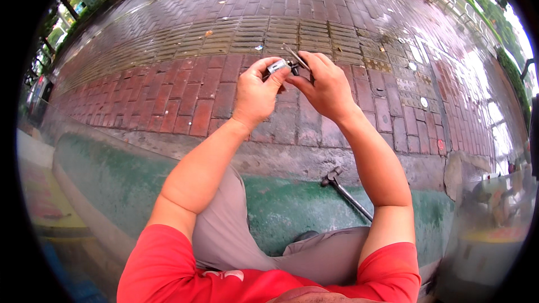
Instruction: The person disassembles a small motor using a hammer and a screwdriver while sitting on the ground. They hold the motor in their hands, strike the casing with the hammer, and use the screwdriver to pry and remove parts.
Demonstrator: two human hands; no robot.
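Out in front of me, both hands meet over the brick paving. My left hand (254,94) pinches a small silver metal block (277,66) between thumb and fingertips. Close beside it, my right hand (328,85) is closed on a thin, slender metal tool (296,56) whose tip points up and to the left. A small black piece (295,69) sits between the block and the right fingers; whether it is joined to the block I cannot tell. The fingertips of the two hands nearly touch.
A hammer (348,195) with a metal handle lies on the green-painted ground (275,202) by my right leg. Wet red brick paving (185,92) with a yellowish ribbed strip (269,36) stretches ahead. Blurred see-through panels stand at both sides. Metal railings (460,8) and hedges line the far right.
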